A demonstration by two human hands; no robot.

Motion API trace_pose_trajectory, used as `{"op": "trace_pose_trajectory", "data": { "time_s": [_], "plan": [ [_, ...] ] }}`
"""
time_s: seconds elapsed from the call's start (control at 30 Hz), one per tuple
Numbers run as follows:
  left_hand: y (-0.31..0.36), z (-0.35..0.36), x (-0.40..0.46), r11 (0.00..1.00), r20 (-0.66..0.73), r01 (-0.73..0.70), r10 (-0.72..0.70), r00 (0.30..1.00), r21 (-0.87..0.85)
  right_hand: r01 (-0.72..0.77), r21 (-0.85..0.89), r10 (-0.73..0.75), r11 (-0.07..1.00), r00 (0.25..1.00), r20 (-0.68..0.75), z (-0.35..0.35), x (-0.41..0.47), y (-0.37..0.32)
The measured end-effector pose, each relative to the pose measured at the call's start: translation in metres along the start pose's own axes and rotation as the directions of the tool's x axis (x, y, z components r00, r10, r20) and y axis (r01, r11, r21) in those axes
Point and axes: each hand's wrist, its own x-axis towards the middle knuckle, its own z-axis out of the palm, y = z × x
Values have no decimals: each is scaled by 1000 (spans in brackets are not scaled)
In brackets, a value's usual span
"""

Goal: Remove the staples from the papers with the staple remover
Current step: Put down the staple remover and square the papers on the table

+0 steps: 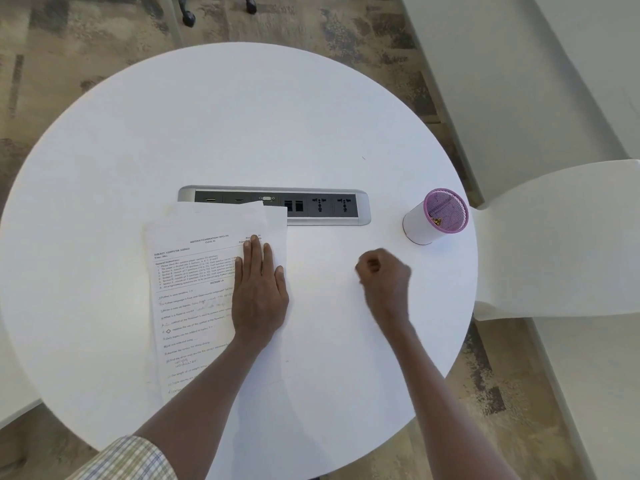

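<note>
Papers [194,271]: printed exam sheets with handwriting, fanned stack, left-centre on round white table [242,116], top edge overlapping socket strip [325,206]. Left hand [259,289] flat on them, fingers straight. Right hand [382,275] fisted; contents can't tell. Pink-rimmed mesh cup [436,216] far right.

Office meeting room, round white table [242,116] with built-in socket panel [311,206]; patterned carpet [86,46]

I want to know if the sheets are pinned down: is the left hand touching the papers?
Touching. The head view shows the left hand lying flat, fingers straight, on the papers.
</note>
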Motion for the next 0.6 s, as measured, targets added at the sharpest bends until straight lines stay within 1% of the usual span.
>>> {"op": "trace_pose_trajectory", "data": {
  "time_s": [0.07, 0.1, 0.17, 0.23, 0.3, 0.4, 0.5, 0.6],
  "plan": [
    [-1, 0, 0, 1000, 1, 1, -1, 1000, -4, -23, 53, 30, 998, 990, -137, -16, 20, -4],
    [0, 0, 0, 1000, 3, 0, 0, 1000, -6, -14, 53, 24, 998, 978, -209, -25, 29, -5],
    [-1, 0, 0, 1000, 5, -2, 2, 1000, -9, 11, -28, -20, 1000, 941, -337, -44, 46, -4],
    [-1, 0, 0, 1000, 9, 0, 0, 1000, -8, 1, -156, -65, 988, 910, -410, -59, 62, -1],
    [-1, -1, 0, 1000, 10, -1, 1, 1000, -7, -25, -245, -83, 969, 903, -422, -69, 74, 2],
    [-1, -1, 0, 1000, 8, 3, -3, 1000, -12, -41, -365, -112, 930, 915, -389, -77, 85, 6],
    [0, -2, 0, 1000, 9, 2, -2, 1000, -13, -30, -423, -132, 906, 928, -348, -82, 92, 8],
    [-1, -2, 0, 1000, 9, 1, -1, 1000, -11, -25, -511, -152, 859, 942, -301, -85, 96, 8]
  ]
}}
